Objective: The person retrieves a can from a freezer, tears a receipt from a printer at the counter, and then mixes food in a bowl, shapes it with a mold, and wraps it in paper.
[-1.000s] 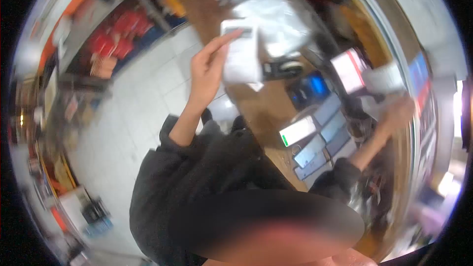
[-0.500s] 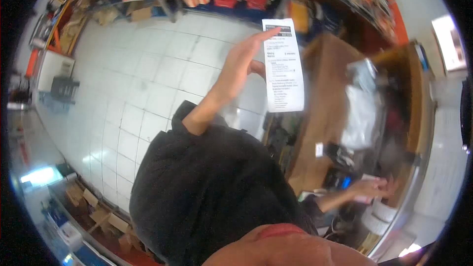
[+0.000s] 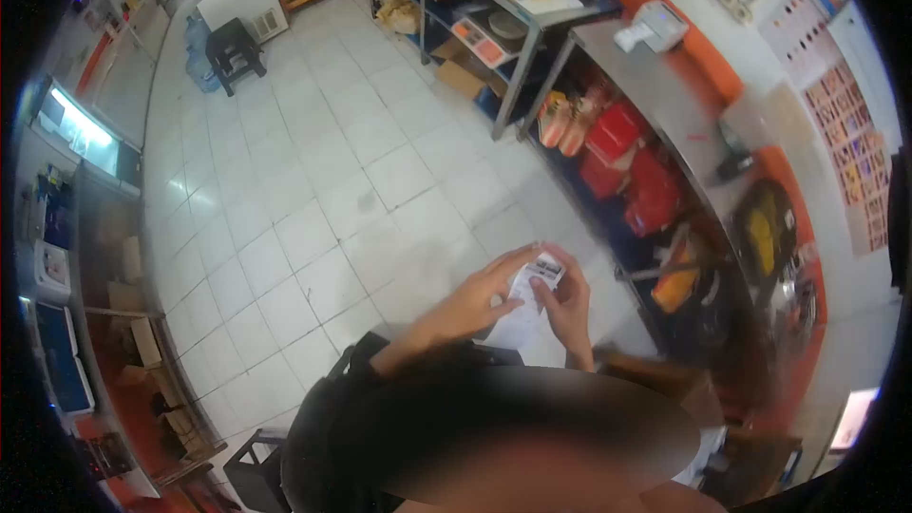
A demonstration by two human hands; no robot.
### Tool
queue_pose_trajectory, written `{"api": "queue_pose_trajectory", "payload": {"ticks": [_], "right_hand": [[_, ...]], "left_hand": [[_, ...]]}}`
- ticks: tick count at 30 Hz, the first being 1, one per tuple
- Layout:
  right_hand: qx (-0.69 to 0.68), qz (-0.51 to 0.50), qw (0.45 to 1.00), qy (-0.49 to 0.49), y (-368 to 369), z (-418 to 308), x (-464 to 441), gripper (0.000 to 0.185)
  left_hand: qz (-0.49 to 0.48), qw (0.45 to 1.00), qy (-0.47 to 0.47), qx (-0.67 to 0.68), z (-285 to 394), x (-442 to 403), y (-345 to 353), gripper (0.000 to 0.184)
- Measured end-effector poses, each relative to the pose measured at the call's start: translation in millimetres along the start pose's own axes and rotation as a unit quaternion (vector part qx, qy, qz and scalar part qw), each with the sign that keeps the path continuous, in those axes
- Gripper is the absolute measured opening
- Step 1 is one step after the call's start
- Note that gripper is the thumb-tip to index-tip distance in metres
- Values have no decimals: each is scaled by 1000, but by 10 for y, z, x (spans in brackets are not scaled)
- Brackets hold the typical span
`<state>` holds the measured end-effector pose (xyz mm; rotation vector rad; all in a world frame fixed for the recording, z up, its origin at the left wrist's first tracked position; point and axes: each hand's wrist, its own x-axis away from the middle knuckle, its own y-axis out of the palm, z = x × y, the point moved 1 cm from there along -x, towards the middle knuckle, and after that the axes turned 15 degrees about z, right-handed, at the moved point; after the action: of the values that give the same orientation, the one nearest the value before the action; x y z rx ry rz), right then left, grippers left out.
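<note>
Right-hand fingers [image 3: 573, 289] now also grip the paper slip [image 3: 519, 325].

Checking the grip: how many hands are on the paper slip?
2: the left hand at the left side of the paper slip, and the right hand at its right. The slip's underside is hidden.

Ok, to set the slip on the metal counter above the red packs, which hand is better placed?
Likely the right hand: it's nearer the metal counter than the left hand, and both hold the paper slip.
</note>
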<state>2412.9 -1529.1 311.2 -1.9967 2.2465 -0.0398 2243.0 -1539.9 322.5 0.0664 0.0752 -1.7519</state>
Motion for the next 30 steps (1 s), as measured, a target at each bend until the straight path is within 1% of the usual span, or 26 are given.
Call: {"api": "queue_pose_trajectory", "payload": {"ticks": [1,2,3,4,5,6,7,8,9,10,11,13,14,15,17,18,20,21,22,23,24,26,27,28,29,30], "right_hand": [[-1,-6,1000,-6,131,95,-229,49],[6,6,1000,5,244,193,-452,45],[13,19,1000,14,333,299,-737,42],[18,15,998,-55,424,408,-1060,40],[18,9,998,-58,534,426,-1387,40],[25,51,993,-102,646,425,-1737,39],[30,92,985,-145,736,414,-2059,38],[26,86,984,-156,823,393,-2427,38],[-6,123,977,-174,896,345,-2816,37],[-39,161,968,-188,966,300,-3186,36],[-46,158,966,-198,1022,286,-3564,36],[63,201,943,-258,1167,278,-4343,32],[69,165,944,-276,1299,197,-4706,31],[62,162,945,-277,1490,238,-5045,31],[177,116,939,-273,1928,364,-5665,33],[72,71,956,-275,2187,338,-5913,36],[72,38,957,-280,2746,266,-6409,35],[75,14,957,-280,3008,242,-6684,35],[74,29,923,-376,3272,340,-7017,40],[72,29,924,-374,3503,253,-7271,40],[90,45,916,-387,3717,132,-7512,38],[110,65,908,-398,4120,-36,-8021,36],[69,75,910,-401,4292,-134,-8341,36],[37,79,916,-392,4410,-151,-8536,35],[43,80,916,-391,4557,-243,-8750,35],[63,110,896,-425,4711,-427,-8993,36]], "left_hand": [[16,999,-32,22,-111,-169,-117,67],[33,990,-123,66,-176,-321,-223,71],[39,990,-117,65,-266,-518,-293,71],[66,988,-114,84,-375,-730,-358,68],[91,984,-115,104,-481,-937,-440,65],[97,983,-115,104,-616,-1148,-542,65],[10,985,-163,56,-774,-1361,-654,60],[-74,977,-200,5,-906,-1638,-794,55],[-65,980,-189,2,-1033,-1892,-946,55],[-59,988,-134,-41,-1162,-2093,-1094,51],[-54,992,-78,-85,-1116,-2335,-1254,48],[13,975,-155,-158,-915,-2750,-1673,47],[84,971,-154,-160,-937,-2882,-1875,48],[91,970,-154,-165,-955,-3004,-2096,48],[230,946,-166,-155,-1037,-3175,-2553,47],[238,945,-166,-153,-1076,-3235,-2747,47],[347,891,-193,-221,-1168,-3324,-3139,43],[352,890,-191,-219,-1235,-3393,-3332,43],[380,868,-234,-217,-1324,-3446,-3538,41],[403,845,-278,-216,-1394,-3503,-3754,39],[401,844,-280,-220,-1489,-3599,-3985,39],[411,853,-258,-193,-1580,-3887,-4454,37],[408,856,-254,-191,-1557,-4147,-4722,37],[413,861,-221,-196,-1421,-4380,-4948,37],[421,866,-180,-201,-1324,-4679,-5213,37],[431,870,-151,-183,-1320,-5021,-5488,37]]}}
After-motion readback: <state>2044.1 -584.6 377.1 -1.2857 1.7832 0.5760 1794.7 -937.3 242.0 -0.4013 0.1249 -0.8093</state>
